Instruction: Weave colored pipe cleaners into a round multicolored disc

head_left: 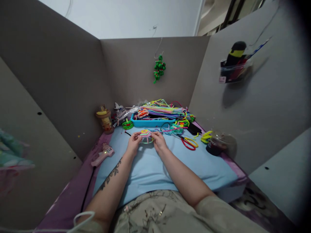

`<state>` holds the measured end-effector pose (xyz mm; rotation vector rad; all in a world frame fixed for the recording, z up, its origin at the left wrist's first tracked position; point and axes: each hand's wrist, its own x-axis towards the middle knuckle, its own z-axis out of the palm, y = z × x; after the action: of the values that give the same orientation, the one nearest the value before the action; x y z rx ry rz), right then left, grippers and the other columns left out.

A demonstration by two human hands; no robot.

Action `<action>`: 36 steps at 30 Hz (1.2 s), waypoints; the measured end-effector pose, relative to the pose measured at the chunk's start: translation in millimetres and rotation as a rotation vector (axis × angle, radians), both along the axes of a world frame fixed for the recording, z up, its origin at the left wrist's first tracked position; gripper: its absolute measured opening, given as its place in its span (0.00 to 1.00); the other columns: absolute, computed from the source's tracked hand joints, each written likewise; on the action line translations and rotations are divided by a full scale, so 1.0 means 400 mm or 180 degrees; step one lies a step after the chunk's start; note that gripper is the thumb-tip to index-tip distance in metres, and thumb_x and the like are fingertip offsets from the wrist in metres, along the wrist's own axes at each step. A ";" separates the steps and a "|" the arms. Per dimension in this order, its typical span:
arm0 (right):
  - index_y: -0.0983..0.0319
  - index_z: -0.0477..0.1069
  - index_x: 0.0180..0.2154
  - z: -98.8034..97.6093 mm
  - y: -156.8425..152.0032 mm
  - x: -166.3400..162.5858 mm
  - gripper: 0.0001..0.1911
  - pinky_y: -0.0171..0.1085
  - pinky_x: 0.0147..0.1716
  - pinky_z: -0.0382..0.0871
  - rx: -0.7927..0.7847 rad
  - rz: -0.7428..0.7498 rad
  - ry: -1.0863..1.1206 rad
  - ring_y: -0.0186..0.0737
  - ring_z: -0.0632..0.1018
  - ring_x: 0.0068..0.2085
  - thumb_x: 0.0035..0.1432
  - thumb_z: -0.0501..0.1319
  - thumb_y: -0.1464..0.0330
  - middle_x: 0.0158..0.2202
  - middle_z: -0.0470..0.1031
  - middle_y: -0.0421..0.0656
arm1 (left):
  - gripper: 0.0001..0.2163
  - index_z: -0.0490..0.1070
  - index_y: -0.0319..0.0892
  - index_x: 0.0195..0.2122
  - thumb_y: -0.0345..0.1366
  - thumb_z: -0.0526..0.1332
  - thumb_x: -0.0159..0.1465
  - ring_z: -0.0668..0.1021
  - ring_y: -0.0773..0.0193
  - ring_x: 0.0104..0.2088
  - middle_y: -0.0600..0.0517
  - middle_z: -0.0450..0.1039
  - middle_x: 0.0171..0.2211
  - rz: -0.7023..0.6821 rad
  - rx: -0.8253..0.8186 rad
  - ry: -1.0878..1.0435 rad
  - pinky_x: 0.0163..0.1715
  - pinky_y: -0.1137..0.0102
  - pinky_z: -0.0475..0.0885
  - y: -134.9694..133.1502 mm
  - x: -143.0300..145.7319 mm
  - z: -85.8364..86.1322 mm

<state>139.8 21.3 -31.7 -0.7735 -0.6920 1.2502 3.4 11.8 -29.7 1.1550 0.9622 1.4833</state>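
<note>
My left hand (133, 142) and my right hand (159, 141) are both closed on a small pipe-cleaner piece (146, 134), a coiled shape in pink, yellow and pale green. The left fingers pinch its left edge and the right fingers pinch its right edge. It is held just above the light blue mat (150, 168). A pink pipe cleaner (170, 130) trails from the piece toward the right.
A blue tray (152, 122) heaped with coloured pipe cleaners stands behind the hands. Red and yellow scissors (189, 142) lie to the right, a pink glue gun (103, 154) to the left. A green ornament (159, 68) hangs on the back wall. Grey panels enclose the space.
</note>
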 end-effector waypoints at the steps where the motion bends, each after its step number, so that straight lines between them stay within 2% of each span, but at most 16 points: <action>1: 0.61 0.65 0.22 -0.002 0.001 -0.001 0.15 0.34 0.26 0.60 0.0022 0.0020 -0.0020 0.33 0.68 0.25 0.32 0.67 0.62 0.21 0.67 0.36 | 0.20 0.67 0.40 0.41 0.39 0.66 0.47 0.70 0.68 0.25 0.53 0.69 0.26 0.0279 0.0076 0.0101 0.27 0.74 0.63 -0.001 -0.001 0.001; 3: 0.61 0.65 0.22 -0.006 0.004 -0.002 0.14 0.34 0.27 0.60 0.0090 -0.0074 -0.0112 0.33 0.67 0.24 0.33 0.67 0.62 0.20 0.67 0.36 | 0.20 0.66 0.42 0.40 0.39 0.66 0.46 0.70 0.68 0.27 0.53 0.69 0.28 0.0909 0.0321 0.0401 0.27 0.74 0.63 -0.007 -0.001 0.001; 5: 0.61 0.65 0.22 -0.011 0.006 -0.003 0.14 0.34 0.28 0.60 0.0178 -0.0285 -0.0246 0.32 0.66 0.25 0.34 0.66 0.62 0.20 0.66 0.35 | 0.14 0.69 0.42 0.34 0.39 0.66 0.47 0.69 0.68 0.27 0.54 0.69 0.26 0.1137 0.0518 0.0805 0.27 0.75 0.62 -0.015 0.002 0.001; 7: 0.61 0.66 0.23 -0.014 0.008 -0.005 0.13 0.33 0.29 0.60 0.0272 -0.0447 -0.0362 0.32 0.65 0.25 0.36 0.66 0.61 0.21 0.65 0.35 | 0.09 0.71 0.41 0.26 0.41 0.64 0.48 0.68 0.67 0.23 0.55 0.67 0.20 0.0790 0.0500 0.1178 0.25 0.74 0.61 -0.022 0.009 0.000; 9: 0.61 0.66 0.23 -0.015 0.007 -0.009 0.13 0.33 0.30 0.59 0.0343 -0.0466 -0.0426 0.31 0.65 0.25 0.37 0.65 0.61 0.21 0.65 0.35 | 0.11 0.72 0.40 0.21 0.43 0.63 0.50 0.67 0.67 0.22 0.54 0.66 0.17 0.0378 0.0377 0.1297 0.23 0.74 0.60 -0.027 0.018 0.000; 11: 0.61 0.67 0.24 -0.014 0.003 -0.013 0.12 0.33 0.29 0.59 0.0361 -0.0362 -0.0463 0.31 0.65 0.25 0.37 0.65 0.62 0.22 0.66 0.35 | 0.12 0.73 0.39 0.23 0.45 0.63 0.50 0.67 0.69 0.21 0.54 0.68 0.18 0.0202 0.0200 0.1043 0.21 0.74 0.58 -0.026 0.027 0.002; 15: 0.61 0.68 0.24 -0.004 -0.012 -0.020 0.11 0.32 0.28 0.58 0.0350 0.0005 -0.0648 0.31 0.65 0.25 0.38 0.65 0.62 0.21 0.66 0.35 | 0.16 0.72 0.38 0.27 0.48 0.64 0.49 0.62 0.74 0.16 0.54 0.65 0.17 -0.0165 -0.0482 0.0051 0.15 0.75 0.49 -0.018 0.029 0.006; 17: 0.61 0.68 0.24 -0.001 -0.018 -0.022 0.11 0.32 0.28 0.58 0.0366 0.0138 -0.0805 0.31 0.65 0.24 0.38 0.65 0.62 0.21 0.66 0.35 | 0.16 0.71 0.37 0.26 0.47 0.66 0.47 0.59 0.75 0.14 0.56 0.62 0.15 -0.0202 -0.0688 -0.0292 0.14 0.75 0.46 -0.014 0.025 0.008; 20: 0.61 0.68 0.24 -0.003 -0.018 -0.021 0.10 0.33 0.28 0.58 0.0421 0.0100 -0.0902 0.31 0.64 0.24 0.39 0.65 0.63 0.21 0.66 0.35 | 0.16 0.70 0.37 0.25 0.47 0.66 0.46 0.57 0.77 0.13 0.58 0.57 0.13 -0.0148 -0.0711 -0.0325 0.13 0.75 0.44 -0.013 0.025 0.010; 25: 0.61 0.69 0.21 -0.015 -0.008 -0.012 0.08 0.34 0.33 0.60 0.0416 -0.0591 -0.1195 0.34 0.67 0.31 0.39 0.64 0.63 0.25 0.66 0.37 | 0.16 0.70 0.37 0.22 0.47 0.65 0.48 0.56 0.76 0.13 0.59 0.55 0.12 -0.0042 -0.0373 -0.0033 0.14 0.74 0.46 -0.015 0.038 0.007; 27: 0.60 0.69 0.21 -0.017 -0.006 -0.010 0.08 0.34 0.34 0.60 0.0378 -0.0726 -0.1242 0.35 0.67 0.32 0.40 0.64 0.64 0.26 0.67 0.38 | 0.16 0.70 0.37 0.21 0.47 0.65 0.49 0.56 0.76 0.13 0.59 0.54 0.11 -0.0031 -0.0318 -0.0008 0.15 0.74 0.47 -0.014 0.042 0.005; 36: 0.61 0.68 0.28 -0.001 -0.012 -0.011 0.13 0.32 0.27 0.58 0.0341 -0.0162 -0.0761 0.31 0.66 0.27 0.40 0.64 0.62 0.25 0.68 0.36 | 0.17 0.71 0.36 0.26 0.49 0.64 0.49 0.57 0.76 0.15 0.58 0.58 0.14 -0.0131 -0.0360 -0.0023 0.15 0.75 0.47 -0.015 0.036 0.011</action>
<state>135.5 16.5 -32.2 -0.8545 -0.9200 1.0753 17.9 5.8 -25.4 1.0808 0.9988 1.3818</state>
